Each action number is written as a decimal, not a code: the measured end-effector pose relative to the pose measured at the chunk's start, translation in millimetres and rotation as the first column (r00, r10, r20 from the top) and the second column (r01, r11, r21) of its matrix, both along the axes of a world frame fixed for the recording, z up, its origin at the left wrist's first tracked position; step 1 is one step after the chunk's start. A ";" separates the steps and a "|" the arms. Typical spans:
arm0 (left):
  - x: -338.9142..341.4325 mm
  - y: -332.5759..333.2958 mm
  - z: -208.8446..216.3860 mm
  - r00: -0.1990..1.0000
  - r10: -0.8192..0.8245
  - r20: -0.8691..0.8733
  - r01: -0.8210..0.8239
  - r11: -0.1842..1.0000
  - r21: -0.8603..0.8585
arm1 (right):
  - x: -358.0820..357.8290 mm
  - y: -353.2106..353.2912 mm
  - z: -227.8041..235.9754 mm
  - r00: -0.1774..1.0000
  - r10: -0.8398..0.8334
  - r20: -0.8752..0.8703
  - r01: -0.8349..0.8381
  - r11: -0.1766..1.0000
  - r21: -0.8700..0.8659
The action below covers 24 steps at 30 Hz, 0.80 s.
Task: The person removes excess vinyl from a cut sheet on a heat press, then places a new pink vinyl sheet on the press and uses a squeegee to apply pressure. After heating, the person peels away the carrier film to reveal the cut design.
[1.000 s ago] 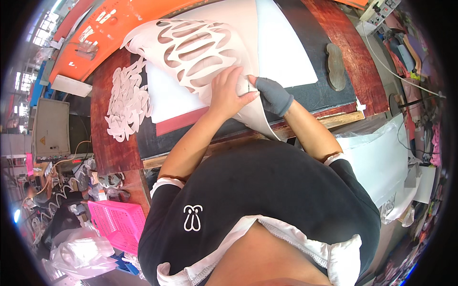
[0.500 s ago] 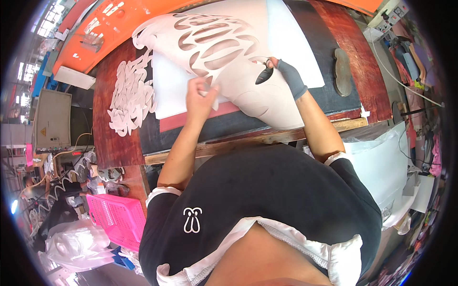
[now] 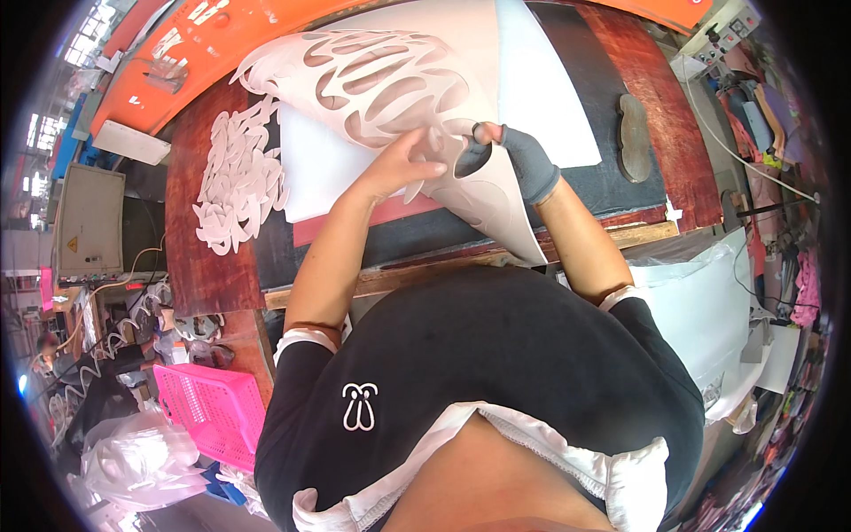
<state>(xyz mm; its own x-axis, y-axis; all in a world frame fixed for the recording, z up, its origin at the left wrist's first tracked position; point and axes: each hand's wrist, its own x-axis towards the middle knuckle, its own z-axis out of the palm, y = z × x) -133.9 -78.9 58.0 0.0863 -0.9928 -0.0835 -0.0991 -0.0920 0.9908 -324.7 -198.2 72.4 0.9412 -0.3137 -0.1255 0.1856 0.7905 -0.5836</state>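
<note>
A large pale pink die-cut sheet (image 3: 483, 199), full of curved oval holes, is lifted and bent over the table. My right hand (image 3: 530, 164), in a grey glove with bare fingertips, grips it beside a hole near its right edge. My bare left hand (image 3: 396, 168) is at the sheet's middle, thumb and fingers around its surface. A small pale cut-out piece (image 3: 413, 191) shows under those fingers; exactly how they hold it is partly hidden. To the left lies a heap of matching curved cut-out pieces (image 3: 232, 182).
Under the sheet are a white board (image 3: 554, 106) and a black mat (image 3: 620, 191) on a reddish wooden table (image 3: 191, 275). A sole-shaped cutting die (image 3: 633, 137) lies at right. An orange machine (image 3: 191, 62) stands behind; a pink basket (image 3: 213, 403) sits lower left.
My left hand has moved right and up onto the sheet, its fingers stretching further. My right hand has shifted slightly left, and the sheet is folded more steeply with its lower corner further left.
</note>
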 end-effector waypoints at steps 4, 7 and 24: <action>3.6 -5.3 -0.3 0.968 -0.044 -0.246 0.053 0.998 0.029 | 3.3 5.7 -5.0 0.993 0.109 0.055 -0.102 0.987 -0.124; -0.2 -6.8 -3.0 0.965 0.063 -0.257 -0.078 0.996 -0.051 | 5.1 -3.6 -14.1 0.965 0.154 0.214 -0.159 0.987 0.008; -10.6 50.2 -36.0 0.970 0.241 0.036 -0.237 0.895 0.379 | -1.2 -17.9 -15.9 0.994 -0.106 0.005 0.106 0.982 -0.154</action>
<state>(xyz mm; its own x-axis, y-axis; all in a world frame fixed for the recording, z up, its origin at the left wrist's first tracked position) -144.6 -28.8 22.0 0.3137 -0.8360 -0.4503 -0.0160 -0.4788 0.8778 -325.8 -216.1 56.5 0.9012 -0.4276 -0.0704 0.2619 0.6668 -0.6977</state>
